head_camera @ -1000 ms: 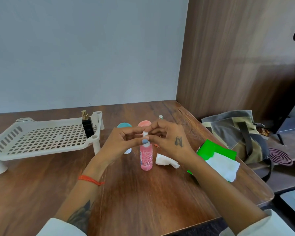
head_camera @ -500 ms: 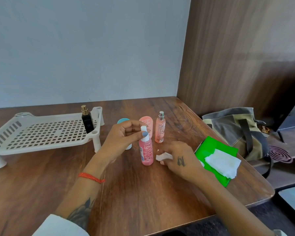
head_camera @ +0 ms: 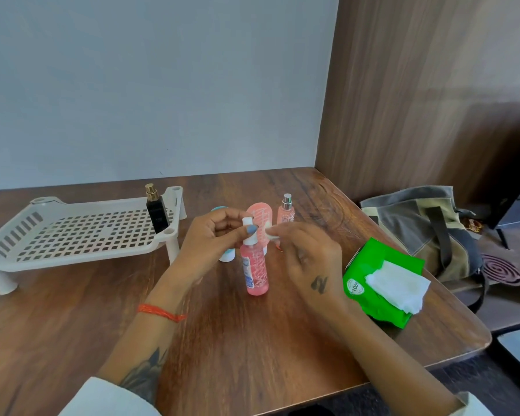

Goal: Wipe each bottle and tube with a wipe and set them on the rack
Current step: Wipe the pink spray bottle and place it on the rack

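A pink bottle (head_camera: 255,270) with a white cap stands upright on the table. My left hand (head_camera: 213,241) pinches its cap. My right hand (head_camera: 306,256) holds a small white wipe (head_camera: 271,234) just right of the cap. Behind stand a pink tube (head_camera: 260,219), a small pink spray bottle (head_camera: 285,210) and a teal-capped container (head_camera: 227,255), partly hidden by my left hand. A black perfume bottle (head_camera: 156,213) stands on the right end of the white slotted rack (head_camera: 72,235).
A green wipe pack (head_camera: 373,292) with a white wipe pulled out lies at the table's right edge. Beyond that edge sit a grey-green bag (head_camera: 421,229) and a dark mosquito coil (head_camera: 502,270). A wooden panel wall rises on the right.
My right hand left the bottle cap, took the white wipe off the table and lifted it up beside the cap. My left hand stayed on the cap.
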A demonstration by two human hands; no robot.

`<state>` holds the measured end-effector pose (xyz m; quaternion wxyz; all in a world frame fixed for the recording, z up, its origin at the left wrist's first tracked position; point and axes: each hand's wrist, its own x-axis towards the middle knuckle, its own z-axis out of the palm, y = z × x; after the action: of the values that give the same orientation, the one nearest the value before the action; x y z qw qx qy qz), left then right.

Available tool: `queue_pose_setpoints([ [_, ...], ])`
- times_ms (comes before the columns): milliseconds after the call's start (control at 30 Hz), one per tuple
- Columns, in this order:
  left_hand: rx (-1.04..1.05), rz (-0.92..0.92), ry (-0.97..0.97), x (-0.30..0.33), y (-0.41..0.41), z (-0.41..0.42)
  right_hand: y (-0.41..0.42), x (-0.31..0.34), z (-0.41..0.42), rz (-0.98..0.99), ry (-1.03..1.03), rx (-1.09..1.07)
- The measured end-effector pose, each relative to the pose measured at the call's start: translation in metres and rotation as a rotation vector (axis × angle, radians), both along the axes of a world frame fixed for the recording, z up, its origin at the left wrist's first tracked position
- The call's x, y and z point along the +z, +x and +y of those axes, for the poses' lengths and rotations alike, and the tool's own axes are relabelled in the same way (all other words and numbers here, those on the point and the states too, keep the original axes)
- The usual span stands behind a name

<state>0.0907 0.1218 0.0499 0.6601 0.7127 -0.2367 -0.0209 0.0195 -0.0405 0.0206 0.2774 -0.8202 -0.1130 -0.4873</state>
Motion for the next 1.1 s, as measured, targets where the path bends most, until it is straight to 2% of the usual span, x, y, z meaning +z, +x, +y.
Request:
queue_pose_setpoints([
  [200, 0.084, -0.02, 0.022, -0.002, 0.0, -0.002, -0.001, -0.021, 0.007, -0.085, -0.223, 0.018],
  [333, 0.09, -0.036, 0.024, -0.003, 0.0, -0.002, 0.001, -0.023, 0.008, -0.066, -0.366, 0.013],
  [433, 0.097, -0.036, 0.023, -0.004, 0.001, -0.001, 0.001, -0.023, 0.009, -0.034, -0.39, -0.002],
  [533, 0.087, -0.026, 0.017, -0.004, 0.0, -0.001, 0.002, -0.026, 0.009, -0.019, -0.289, 0.002],
  [667, 0.082, 0.002, 0.002, -0.004, 0.0, -0.001, 0.006, -0.025, 0.005, -0.007, 0.051, 0.043],
  [733, 0.084, 0.011, 0.007, -0.005, 0.002, -0.001, 0.007, -0.023, 0.002, -0.013, 0.155, 0.031],
  [967, 0.039, 0.037, -0.025, -0.005, 0.0, -0.003, 0.0, -0.028, 0.011, -0.001, -0.045, 0.129],
  [1100, 0.013, 0.044, -0.025, -0.005, 0.0, -0.001, 0.002, -0.024, 0.012, 0.036, 0.134, 0.183],
])
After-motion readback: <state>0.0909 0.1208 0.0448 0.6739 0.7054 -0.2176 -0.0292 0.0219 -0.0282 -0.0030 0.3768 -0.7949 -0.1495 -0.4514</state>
